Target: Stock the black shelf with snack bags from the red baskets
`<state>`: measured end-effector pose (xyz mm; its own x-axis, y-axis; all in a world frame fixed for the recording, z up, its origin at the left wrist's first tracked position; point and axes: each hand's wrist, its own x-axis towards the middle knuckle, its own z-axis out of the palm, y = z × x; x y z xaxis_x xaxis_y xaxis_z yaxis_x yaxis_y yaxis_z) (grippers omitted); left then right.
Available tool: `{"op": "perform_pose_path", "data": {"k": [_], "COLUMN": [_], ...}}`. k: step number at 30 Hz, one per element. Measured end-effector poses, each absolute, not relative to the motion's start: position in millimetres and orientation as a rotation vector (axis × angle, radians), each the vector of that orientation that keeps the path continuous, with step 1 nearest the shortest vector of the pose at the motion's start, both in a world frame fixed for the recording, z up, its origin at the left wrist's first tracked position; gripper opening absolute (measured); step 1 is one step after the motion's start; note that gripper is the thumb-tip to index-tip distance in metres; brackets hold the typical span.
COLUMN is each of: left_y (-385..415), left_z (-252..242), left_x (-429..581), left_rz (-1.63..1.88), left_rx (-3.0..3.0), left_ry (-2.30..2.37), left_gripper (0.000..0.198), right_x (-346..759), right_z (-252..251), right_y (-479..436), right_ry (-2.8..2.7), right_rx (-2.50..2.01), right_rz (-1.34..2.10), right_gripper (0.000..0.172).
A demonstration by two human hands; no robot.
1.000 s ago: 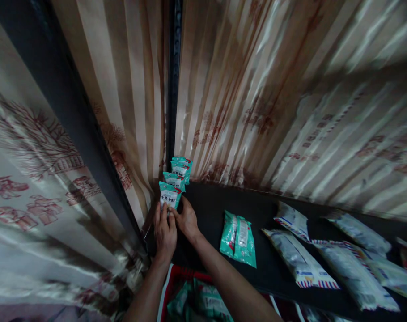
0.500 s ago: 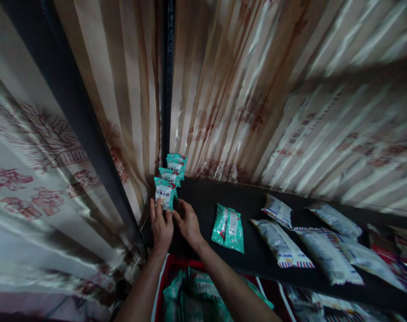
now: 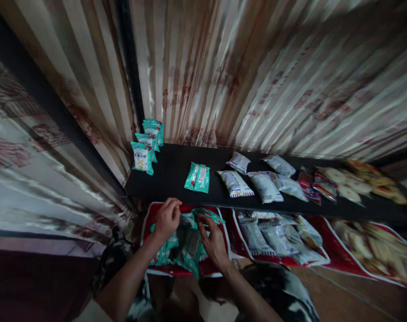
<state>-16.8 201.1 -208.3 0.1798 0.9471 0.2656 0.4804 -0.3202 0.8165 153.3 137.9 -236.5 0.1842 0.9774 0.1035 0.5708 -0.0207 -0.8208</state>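
My left hand [image 3: 168,218] is over the back left of a red basket with a white rim [image 3: 143,228], fingers loosely bent and apart from the thumb, with nothing in them. Beneath both hands lie several green snack packets [image 3: 191,243]. My right hand [image 3: 214,241] reaches in from the right, fingers apart, its fingertips at a green packet [image 3: 215,218] by the basket's back edge. Whether it bears any of that packet's weight is hidden. On the black shelf [image 3: 163,179], a row of green packets [image 3: 142,158] stands upright in the left corner.
One green packet [image 3: 197,177] lies flat on the shelf. Right of it are several white striped packets [image 3: 265,187], red packets [image 3: 309,184] and pale, blurred packs [image 3: 349,181]. More baskets hold white packets [image 3: 280,237] and brownish packs [image 3: 374,250]. A pleated curtain [image 3: 203,89] hangs behind.
Both hands have left the front packet of the standing row and come down to the basket. That packet stays upright in the corner. The view has tilted down and turned right.
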Motion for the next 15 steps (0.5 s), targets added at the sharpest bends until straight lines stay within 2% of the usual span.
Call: {"op": "perform_pose_path", "data": {"k": [3,4,7,8,11,15], "left_y": [154.7,139.0,100.9,93.0,85.0,98.3], "left_z": [-227.5,-235.3,-258.0,-263.7,-268.8,-248.7], "left_x": [11.6,19.6,36.5,39.9,43.7,31.5], "left_rz": [0.619,0.472,0.052,-0.031,-0.104,0.029], "left_rx": [1.868,1.841,1.785,1.776,1.753,1.68], "left_ry": [1.36,1.414,1.469,1.502,1.502,1.542], "left_gripper": [0.034,0.041,0.078,0.082,0.086,0.078], "right_x": [176.3,180.6,184.0,182.8,176.3,171.1], "right_z": [-253.7,-261.0,-288.6,-298.8,-322.6,-318.5], "right_y": [101.2,90.5,67.2,63.1,61.4,71.6], "right_ry": [-1.398,-1.378,-1.311,-1.295,-1.245,-1.311], "right_rx": [-1.806,-1.837,-1.905,-1.902,-1.849,-1.805], "right_rz": [0.705,0.734,0.849,0.904,1.006,1.037], "right_gripper": [0.037,0.038,0.042,0.044,0.051,0.052]}}
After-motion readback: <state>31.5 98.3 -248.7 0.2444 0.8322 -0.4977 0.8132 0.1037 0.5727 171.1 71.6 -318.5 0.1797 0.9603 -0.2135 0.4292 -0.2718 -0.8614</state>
